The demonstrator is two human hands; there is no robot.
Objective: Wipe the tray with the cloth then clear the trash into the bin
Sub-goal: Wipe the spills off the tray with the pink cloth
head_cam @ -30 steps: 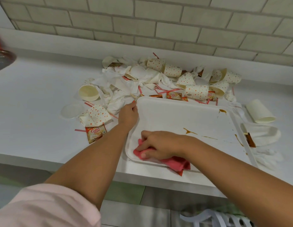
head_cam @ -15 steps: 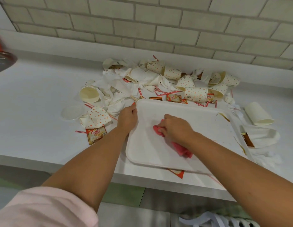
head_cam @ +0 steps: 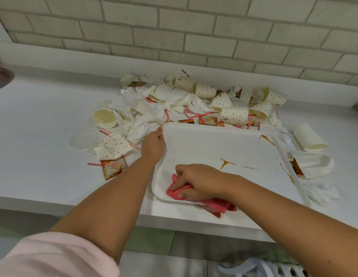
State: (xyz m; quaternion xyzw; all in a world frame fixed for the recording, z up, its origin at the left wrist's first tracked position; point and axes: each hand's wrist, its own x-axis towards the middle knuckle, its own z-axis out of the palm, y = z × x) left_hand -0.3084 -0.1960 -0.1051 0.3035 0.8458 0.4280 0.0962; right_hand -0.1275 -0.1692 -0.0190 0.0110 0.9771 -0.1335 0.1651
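- My right hand (head_cam: 196,181) curls over the bunched pink cloth (head_cam: 214,203) and presses it onto the near left corner of the tray (head_cam: 204,144); one end of the cloth trails over the near rim.
- The tray is white and lies flat on the worktop (head_cam: 34,136), with brown streaks (head_cam: 226,162) across its right half.
- My left hand (head_cam: 153,145) grips the tray's left rim.
- Beyond the far rim lies the trash: dotted paper cups (head_cam: 234,115), crumpled napkins (head_cam: 138,128) and creamer sachets (head_cam: 114,169).
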